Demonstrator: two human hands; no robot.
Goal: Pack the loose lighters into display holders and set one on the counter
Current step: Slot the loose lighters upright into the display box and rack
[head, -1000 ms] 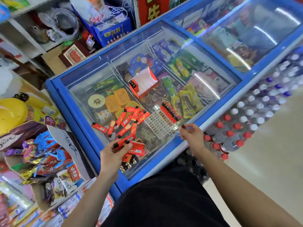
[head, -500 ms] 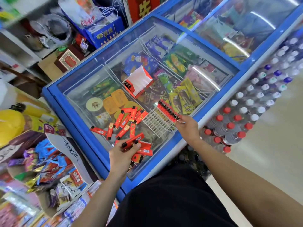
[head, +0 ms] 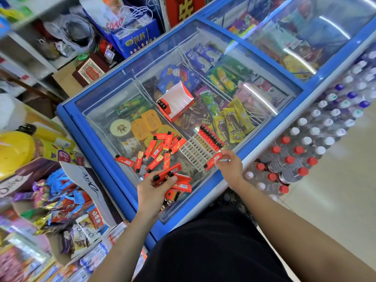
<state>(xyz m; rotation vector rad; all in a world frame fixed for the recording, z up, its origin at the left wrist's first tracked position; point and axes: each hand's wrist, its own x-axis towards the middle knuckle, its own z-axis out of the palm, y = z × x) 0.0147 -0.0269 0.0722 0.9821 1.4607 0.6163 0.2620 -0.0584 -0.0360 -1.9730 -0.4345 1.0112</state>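
Observation:
Several loose red lighters (head: 156, 152) lie scattered on the glass lid of a blue freezer (head: 97, 139). A white grid holder (head: 195, 152) lies on the glass beside them, with one row of red lighters (head: 211, 137) standing in its far edge. My right hand (head: 230, 166) pinches a single red lighter (head: 212, 161) just over the holder's near right corner. My left hand (head: 152, 188) grips a bundle of several lighters (head: 175, 180) above the freezer's near edge. An open red and white display box (head: 176, 101) sits farther back on the glass.
Bottles with red and white caps (head: 305, 151) are stacked right of the freezer. A cardboard box of wrapped sweets (head: 61, 196) stands at the left. Shelves and a blue bag (head: 134, 39) crowd the back left. Pale floor lies at the right.
My right hand has come back from the filled row and now holds one lighter over the holder's near corner. My left hand keeps its bundle in about the same place.

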